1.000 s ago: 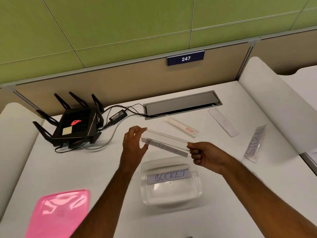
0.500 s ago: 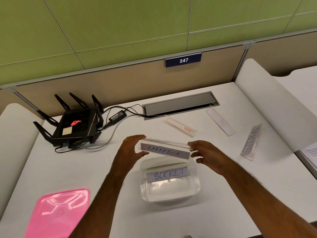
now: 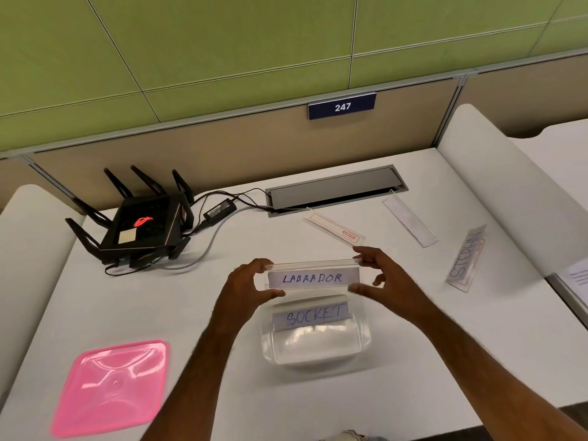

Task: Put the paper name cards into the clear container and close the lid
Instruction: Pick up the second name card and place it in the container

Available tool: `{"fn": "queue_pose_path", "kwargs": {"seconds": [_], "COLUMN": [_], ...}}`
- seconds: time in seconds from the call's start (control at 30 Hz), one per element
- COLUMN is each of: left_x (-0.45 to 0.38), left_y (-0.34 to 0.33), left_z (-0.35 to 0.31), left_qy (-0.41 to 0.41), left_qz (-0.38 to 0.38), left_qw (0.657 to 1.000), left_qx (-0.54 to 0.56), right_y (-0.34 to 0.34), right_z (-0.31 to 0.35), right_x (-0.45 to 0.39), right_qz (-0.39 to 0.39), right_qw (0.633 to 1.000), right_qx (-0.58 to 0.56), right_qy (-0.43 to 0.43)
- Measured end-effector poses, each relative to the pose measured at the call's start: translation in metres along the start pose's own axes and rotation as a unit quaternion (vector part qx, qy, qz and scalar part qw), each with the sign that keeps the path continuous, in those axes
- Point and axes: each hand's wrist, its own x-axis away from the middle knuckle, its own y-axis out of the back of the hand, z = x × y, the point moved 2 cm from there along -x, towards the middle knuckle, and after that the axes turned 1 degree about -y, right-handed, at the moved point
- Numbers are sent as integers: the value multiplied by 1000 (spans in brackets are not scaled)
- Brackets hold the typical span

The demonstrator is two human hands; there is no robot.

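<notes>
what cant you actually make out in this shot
Head view only:
- Small red label on the flat card: print too small to read.
- White strip: blank side up, any writing hidden.
- Sheet at right: cut off by the frame edge.
- Clear container far rim: hidden behind the LABRADOR card.

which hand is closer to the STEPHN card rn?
Right. The right hand holds the LABRADOR card's end on the side toward the STEPHN card; the left hand holds the far end.
</notes>
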Motion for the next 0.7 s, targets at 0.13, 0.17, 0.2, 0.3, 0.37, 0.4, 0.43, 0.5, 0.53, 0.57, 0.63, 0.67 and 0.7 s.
{"fn": "queue_pose_path", "kwargs": {"seconds": [0.13,0.17,0.2,0.3,0.37,0.4,0.43,0.5,0.53,0.57,0.63,0.67,0.7], "left_x": [3,4,5,7,8,9,9,10,10,9,9,9,9], "left_y": [-1,-1,-1,-1,-1,-1,-1,-1,-2,-2,-3,-3,-3], "left_z": [-2,-3,-4,-3,-3,-4,-4,-4,-4,-4,-3,-3,-3], "left_qy": [2,3,5,14,22,23,25,29,31,32,38,42,45], "left_qz": [4,4,5,11,16,19,22,25,27,30,33,33,32], "left_qw": [1000,1000,1000,1000,1000,999,999,999,999,999,999,998,998], "left_qx": [21,24,25,21,16,16,16,15,16,16,17,18,20], "right_y": [-2,-3,-4,-5,-6,-7,-7,-8,-8,-9,-9,-9,-9], "right_z": [-10,-12,-14,-18,-20,-21,-21,-23,-23,-23,-24,-24,-25], "right_x": [1,1,1,0,0,0,0,-1,-1,-1,-1,-1,-1], "right_qz": [24,21,16,3,5,6,7,8,9,10,9,8,7], "right_qw": [997,997,997,996,997,998,998,998,998,998,999,999,999], "right_qx": [59,65,69,74,63,58,55,55,56,55,44,37,33], "right_qy": [36,41,44,44,35,29,23,10,6,1,-7,-10,-11]}}
